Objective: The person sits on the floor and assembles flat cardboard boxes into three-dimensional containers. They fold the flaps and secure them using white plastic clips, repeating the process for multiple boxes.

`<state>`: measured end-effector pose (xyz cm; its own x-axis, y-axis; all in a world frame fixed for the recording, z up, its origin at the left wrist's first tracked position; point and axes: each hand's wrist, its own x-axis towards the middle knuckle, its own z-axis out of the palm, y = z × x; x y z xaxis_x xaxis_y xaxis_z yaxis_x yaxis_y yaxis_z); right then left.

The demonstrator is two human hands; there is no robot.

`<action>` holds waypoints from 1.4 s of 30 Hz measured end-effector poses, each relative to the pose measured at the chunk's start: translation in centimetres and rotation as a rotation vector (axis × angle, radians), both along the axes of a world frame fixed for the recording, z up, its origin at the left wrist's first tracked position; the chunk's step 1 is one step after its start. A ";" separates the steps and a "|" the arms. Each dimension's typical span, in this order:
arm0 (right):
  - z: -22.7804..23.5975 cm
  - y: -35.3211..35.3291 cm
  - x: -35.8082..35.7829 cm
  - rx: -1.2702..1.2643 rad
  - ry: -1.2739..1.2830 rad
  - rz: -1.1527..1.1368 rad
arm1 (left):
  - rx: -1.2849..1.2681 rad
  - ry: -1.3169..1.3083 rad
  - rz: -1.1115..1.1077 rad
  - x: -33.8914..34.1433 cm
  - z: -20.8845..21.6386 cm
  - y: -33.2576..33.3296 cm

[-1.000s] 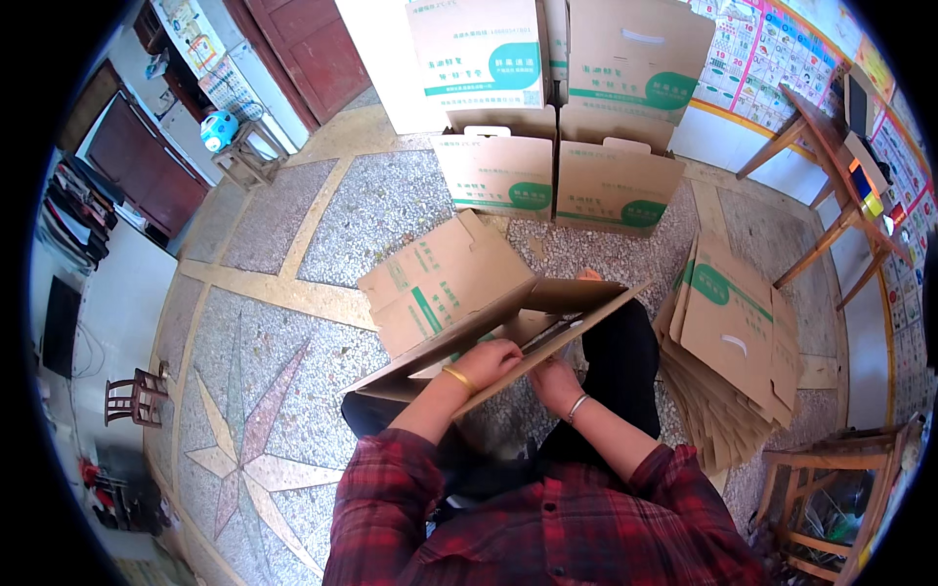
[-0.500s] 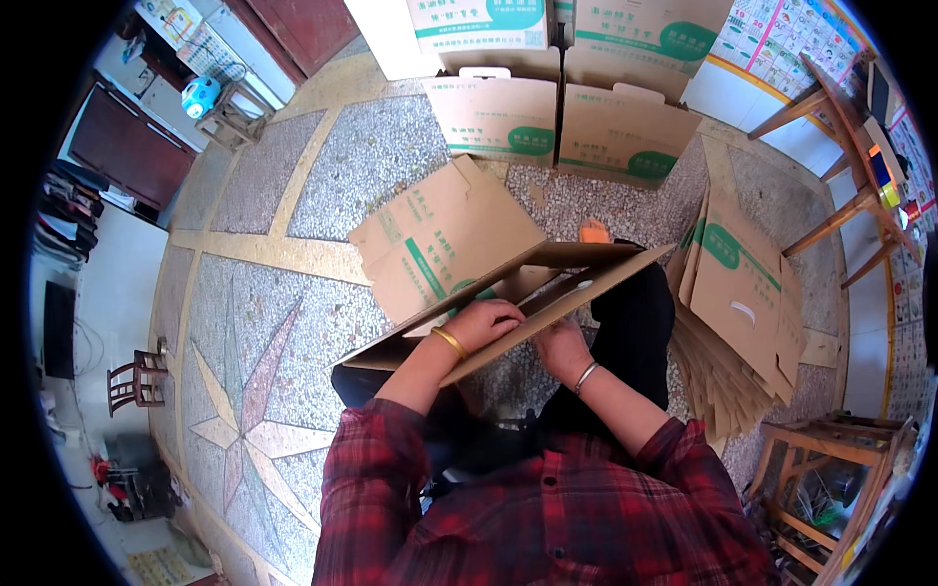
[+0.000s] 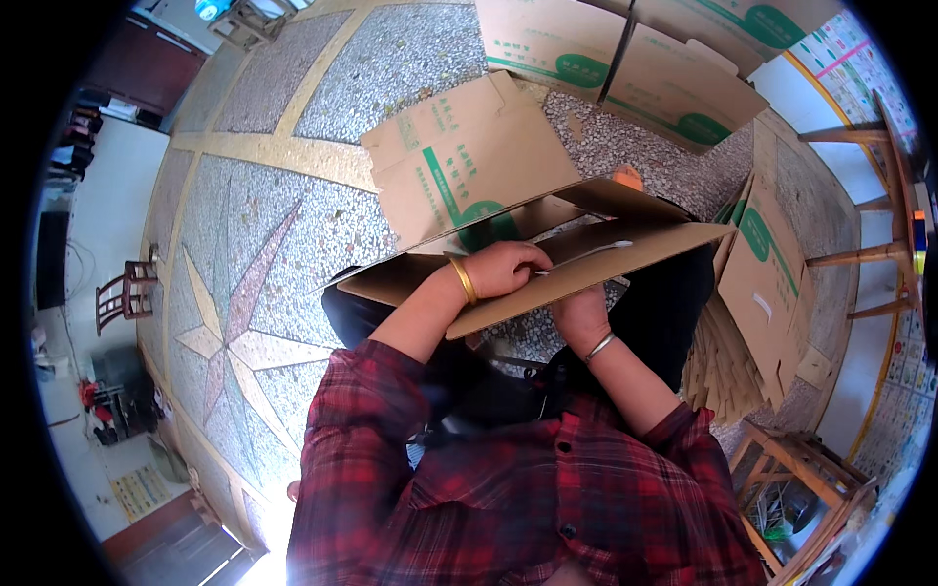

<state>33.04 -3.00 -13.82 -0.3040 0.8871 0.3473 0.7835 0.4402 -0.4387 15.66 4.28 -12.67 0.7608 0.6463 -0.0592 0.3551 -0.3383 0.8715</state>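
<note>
going left to right, we are seeing a green-printed cardboard panel (image 3: 474, 156) lying over the speckled floor (image 3: 391, 83); whether it is joining the carton beside it, we are not managing to tell. our left hand (image 3: 500, 269) is curling its fingers inside the part-opened corrugated carton (image 3: 586, 272) in front of us; a white handle strip (image 3: 616, 245) is showing next to them, but we are not making out whether they are pinching it. our right hand (image 3: 583, 320) is resting below the near wall, which is hiding its fingertips, so we cannot tell its grip. farther back, printed cartons (image 3: 674, 83) are standing, the view's upper edge cropping them; we are judging those done, this one partway. rightmost, flattened cartons (image 3: 757, 259) are leaning in a stack, probably awaiting work, their exact count escaping us.
</note>
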 end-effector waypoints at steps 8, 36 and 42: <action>-0.3 0.6 0.6 -0.078 -0.022 -0.004 | -0.019 0.005 -0.049 0.1 0.9 0.9; 1.4 -0.9 1.6 0.047 -0.049 -0.009 | -0.111 -0.023 0.320 1.4 -0.3 -1.5; 2.3 -1.1 1.6 0.090 -0.057 -0.038 | -0.011 0.009 0.386 1.7 -0.7 -1.7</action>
